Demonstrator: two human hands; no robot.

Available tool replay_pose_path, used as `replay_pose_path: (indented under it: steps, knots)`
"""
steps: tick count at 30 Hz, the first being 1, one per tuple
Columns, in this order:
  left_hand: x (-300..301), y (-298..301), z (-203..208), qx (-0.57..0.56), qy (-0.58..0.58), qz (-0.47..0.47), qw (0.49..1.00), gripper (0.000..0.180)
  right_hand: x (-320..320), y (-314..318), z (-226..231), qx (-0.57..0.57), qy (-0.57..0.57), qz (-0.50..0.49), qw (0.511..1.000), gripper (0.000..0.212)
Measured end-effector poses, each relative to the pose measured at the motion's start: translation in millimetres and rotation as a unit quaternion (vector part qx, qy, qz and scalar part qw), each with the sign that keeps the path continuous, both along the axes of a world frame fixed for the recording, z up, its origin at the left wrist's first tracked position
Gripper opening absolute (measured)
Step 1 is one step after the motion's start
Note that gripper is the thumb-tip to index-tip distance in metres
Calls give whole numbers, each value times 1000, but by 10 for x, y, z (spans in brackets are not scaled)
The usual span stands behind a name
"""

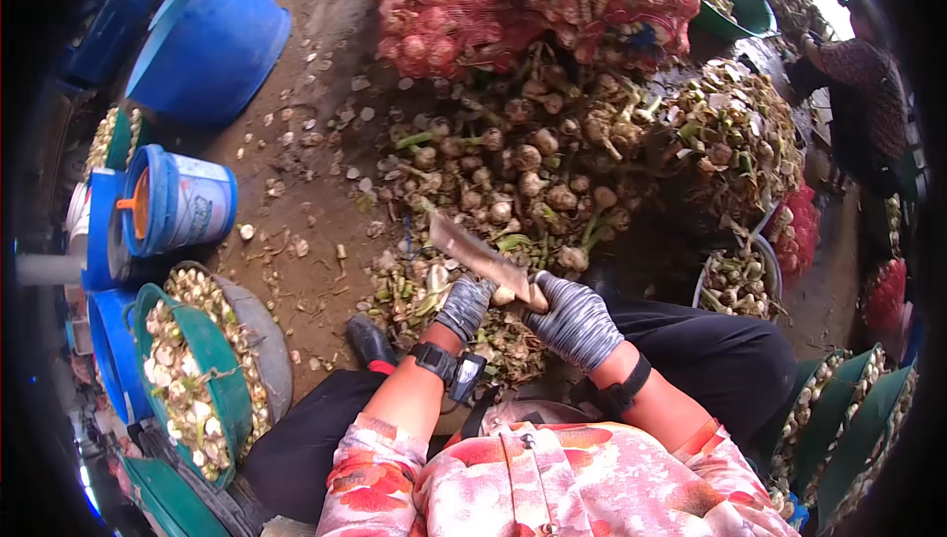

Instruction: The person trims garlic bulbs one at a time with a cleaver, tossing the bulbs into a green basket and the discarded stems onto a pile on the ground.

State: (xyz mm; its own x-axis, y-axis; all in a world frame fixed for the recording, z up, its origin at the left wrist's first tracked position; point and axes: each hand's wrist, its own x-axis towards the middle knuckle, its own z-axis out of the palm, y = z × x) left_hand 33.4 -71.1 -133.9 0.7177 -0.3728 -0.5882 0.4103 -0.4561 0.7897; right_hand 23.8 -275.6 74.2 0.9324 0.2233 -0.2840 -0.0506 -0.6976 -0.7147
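My right hand (574, 322), in a grey striped glove, is closed round the handle of a broad-bladed knife (478, 253). Its blade slants up and to the left, over the pile in front of me. Close beside the handle, my gloved left hand (464, 308) is closed on a pale garlic bulb (504, 294), which is partly covered by the fingers and the knife. Below both hands lie garlic trimmings (513, 352). Just beyond them spreads a heap of untrimmed garlic (533, 157) with stalks.
Red mesh sacks (444, 9) of garlic stand behind the heap. To the left are a large blue tub (212, 39), a blue bucket (202, 204) and a green basin (212, 379) of garlic. At right, a metal basin (772, 266) holds more; another person (868, 93) sits beyond.
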Motion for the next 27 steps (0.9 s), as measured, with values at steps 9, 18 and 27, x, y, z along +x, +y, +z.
replay_pose_path:
  steps: [9,18,27]
  knots:
    - [-449,562,1050,39,-162,162,972,23,-141,114,-247,-120,89,109,983,32]
    - [-672,462,1812,271,-302,14,914,32,-302,433,-198,219,7,-46,975,56]
    - [-987,533,1541,-326,-115,349,871,50,-364,558,-10,362,215,-154,894,23]
